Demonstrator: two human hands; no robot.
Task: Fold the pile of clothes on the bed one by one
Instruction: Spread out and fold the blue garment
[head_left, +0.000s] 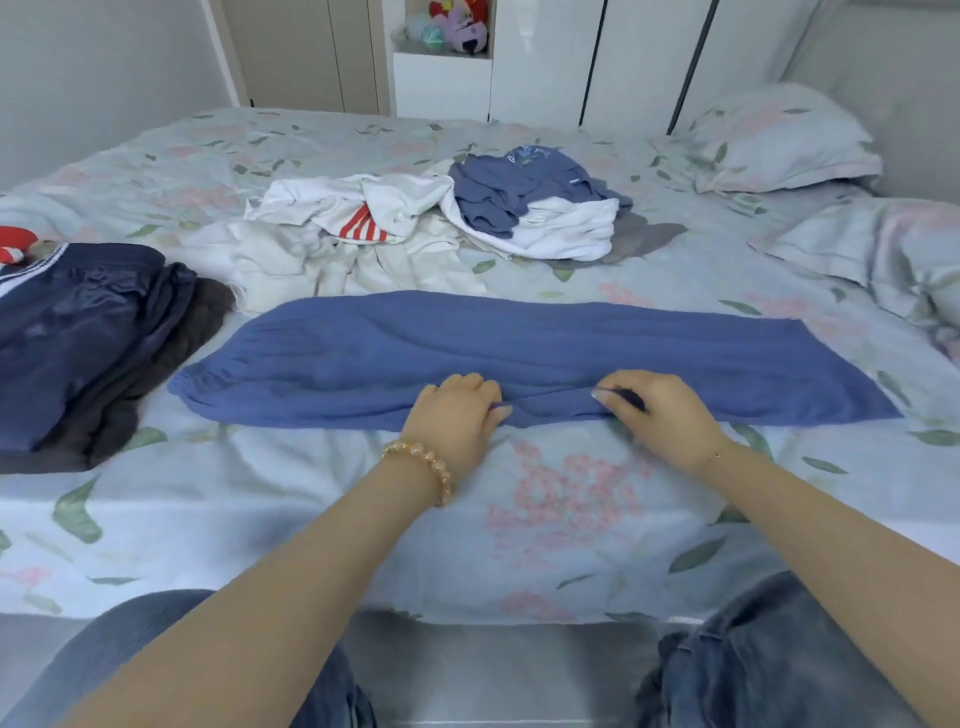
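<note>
A pair of blue trousers (519, 348) lies stretched sideways across the floral bed (561, 519), waistband at the left, legs laid one on the other. My left hand (457, 415), with a bead bracelet on the wrist, pinches the near edge of the trousers at the middle. Close to its right, my right hand (660, 415) grips the same near edge. Behind them sits the unfolded pile (415, 228): white garments, one with red stripes, and a blue top (519, 187).
Folded dark navy and grey clothes (78, 343) are stacked at the left. Two floral pillows (779, 140) lie at the right. White wardrobes and a shelf with soft toys (457, 26) stand behind the bed. My knees in jeans are at the bed's near edge.
</note>
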